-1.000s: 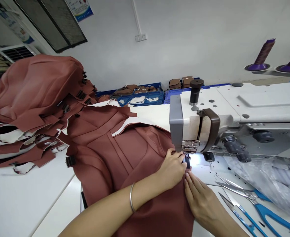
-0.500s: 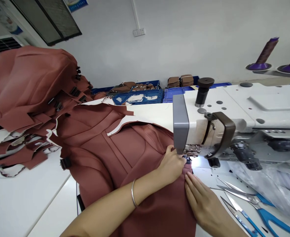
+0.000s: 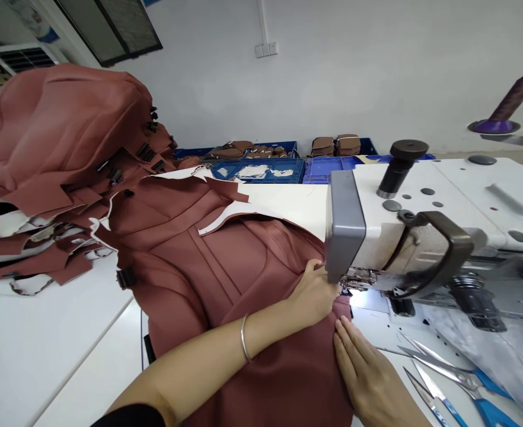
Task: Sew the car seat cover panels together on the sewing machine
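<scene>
Apparently stitching, I lay my right hand [image 3: 366, 370] flat on the fabric [image 3: 288, 379], left hand's [image 3: 315, 298] grip unclear; the next move calls for steady feeding.

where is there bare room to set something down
Widest: the white tabletop at left, bordered by the heaped maroon pieces behind and the maroon cover on its right. A smaller patch lies between that cover, the blue crates and the sewing machine. Crowded: right of the right hand, with scissors and a plastic bag.
</scene>
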Tool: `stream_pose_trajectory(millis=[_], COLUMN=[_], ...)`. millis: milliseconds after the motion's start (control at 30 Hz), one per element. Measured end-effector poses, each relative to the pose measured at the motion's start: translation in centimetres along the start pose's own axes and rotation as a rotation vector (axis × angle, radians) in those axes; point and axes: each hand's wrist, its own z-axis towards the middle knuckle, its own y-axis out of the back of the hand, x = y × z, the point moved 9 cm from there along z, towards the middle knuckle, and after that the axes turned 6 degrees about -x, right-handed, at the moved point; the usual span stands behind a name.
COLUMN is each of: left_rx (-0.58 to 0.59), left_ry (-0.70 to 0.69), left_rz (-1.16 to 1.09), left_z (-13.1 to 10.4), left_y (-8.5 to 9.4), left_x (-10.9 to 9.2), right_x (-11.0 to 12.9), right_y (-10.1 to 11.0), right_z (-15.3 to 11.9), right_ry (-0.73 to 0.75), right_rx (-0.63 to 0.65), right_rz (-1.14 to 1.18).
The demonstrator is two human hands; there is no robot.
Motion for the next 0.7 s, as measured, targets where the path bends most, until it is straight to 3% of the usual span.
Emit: stream_pose_trajectory(millis=[333, 500, 700], left_rx=[-0.044, -0.059, 0.004], left_ry=[0.022, -0.002, -0.044], left_rz=[0.001, 0.043, 0.111], left_z=[0.7, 0.9, -1.7], left_y=[0.1, 0.1, 1.9], left_x=[0.7, 0.7, -2.0], right_x=[-1.5, -4.2, -6.7], right_y=[-0.9, -1.1, -2.6], right_z=[-0.2, -0.5, -2.7], right_ry=[-0.081, -0.309, -0.62], right_rx=[0.035, 0.058, 0.052], right_rz=[-0.104, -0.103, 0.244])
